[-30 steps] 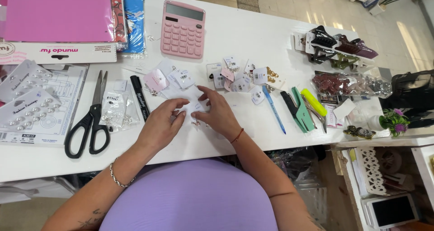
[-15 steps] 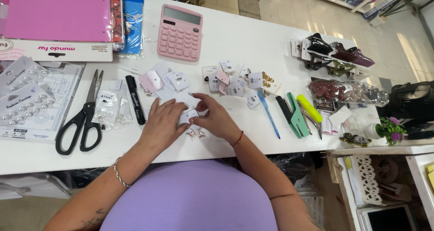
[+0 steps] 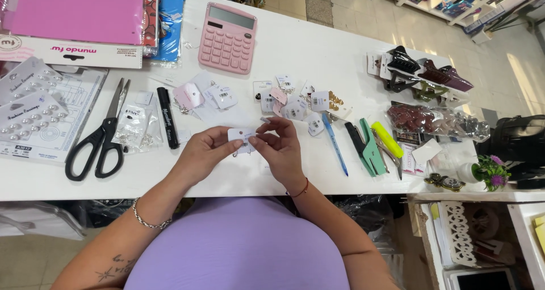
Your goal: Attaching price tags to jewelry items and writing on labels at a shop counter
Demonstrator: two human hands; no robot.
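Observation:
Both hands meet over the white table (image 3: 318,46) near its front edge. My left hand (image 3: 201,154) pinches the left side of a small white earring card (image 3: 240,137). My right hand (image 3: 281,148) grips the card's right side with fingertips curled over it. A silver bracelet circles my left wrist and a red cord my right wrist. Several more small earring cards (image 3: 295,100) lie scattered just beyond my hands.
Black scissors (image 3: 99,137) and a black marker (image 3: 167,117) lie to the left, with button cards (image 3: 28,105) further left. A pink calculator (image 3: 227,37) sits at the back. A blue pen (image 3: 335,142), green pliers (image 3: 369,148), yellow highlighter (image 3: 387,139) and hair clips (image 3: 420,71) lie right.
My hands have drawn slightly toward me and lifted the small card between the fingertips, so it now shows clearly. The view has shifted a little.

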